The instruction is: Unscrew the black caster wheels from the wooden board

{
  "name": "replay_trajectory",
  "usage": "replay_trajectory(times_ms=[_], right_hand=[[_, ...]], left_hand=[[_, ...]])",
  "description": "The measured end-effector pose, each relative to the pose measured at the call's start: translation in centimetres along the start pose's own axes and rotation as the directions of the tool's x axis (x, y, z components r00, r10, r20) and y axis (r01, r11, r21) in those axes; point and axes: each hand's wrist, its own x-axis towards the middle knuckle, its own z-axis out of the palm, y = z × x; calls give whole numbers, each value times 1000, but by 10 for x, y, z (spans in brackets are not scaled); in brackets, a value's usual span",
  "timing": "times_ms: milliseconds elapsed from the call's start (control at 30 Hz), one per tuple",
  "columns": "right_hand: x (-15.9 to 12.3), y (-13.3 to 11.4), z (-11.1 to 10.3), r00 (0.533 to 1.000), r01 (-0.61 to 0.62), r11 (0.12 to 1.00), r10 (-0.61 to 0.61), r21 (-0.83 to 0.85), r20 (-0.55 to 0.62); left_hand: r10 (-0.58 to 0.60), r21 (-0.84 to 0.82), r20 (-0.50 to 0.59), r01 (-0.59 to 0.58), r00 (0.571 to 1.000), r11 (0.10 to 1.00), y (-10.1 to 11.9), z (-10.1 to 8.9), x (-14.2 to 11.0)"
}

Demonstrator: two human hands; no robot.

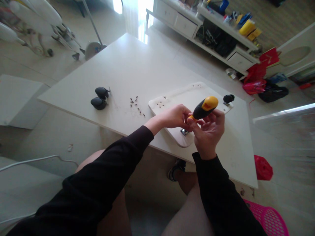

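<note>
My right hand (209, 134) is closed, thumb and fingers at the neck of a yellow-and-black screwdriver (204, 108), whose handle tilts up. Close against it, my left hand (175, 117) pinches its fingertips together; what lies between them is hidden. Below both hands a metal mounting plate (184, 131) shows on the near corner of a white board (180, 98) with rounded corners and drilled holes. A black caster wheel (228, 98) stands at the board's far right corner. Left of the board lie several small dark screws (134, 101) and two black caster wheels (99, 98).
The board rests on a white table (123, 65). Behind it is a white cabinet (187, 24) with cluttered shelves. Red bags (256, 78) lie at right on the floor, a pink basket (270, 219) at lower right, and a white box (21, 101) at left.
</note>
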Motion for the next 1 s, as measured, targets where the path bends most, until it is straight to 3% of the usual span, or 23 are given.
replay_trajectory(times_ms=[133,400,600,833,1000], right_hand=[[-1,1,-1,1000,4,1000,-4,-18,0],[0,-2,3,998,54,998,-55,43,37],[-1,-1,3,998,65,998,-65,27,14],[-1,-1,2,998,53,998,-54,33,32],[-2,1,1,999,34,999,-35,30,22]], left_hand=[[-13,45,87,9,996,999,1,-6,-1],[-50,78,-24,52,998,996,6,1,-1],[-40,95,63,34,997,995,5,-4,-2],[-29,102,-24,31,999,994,2,0,0],[-16,105,40,12,999,994,2,-2,-1]])
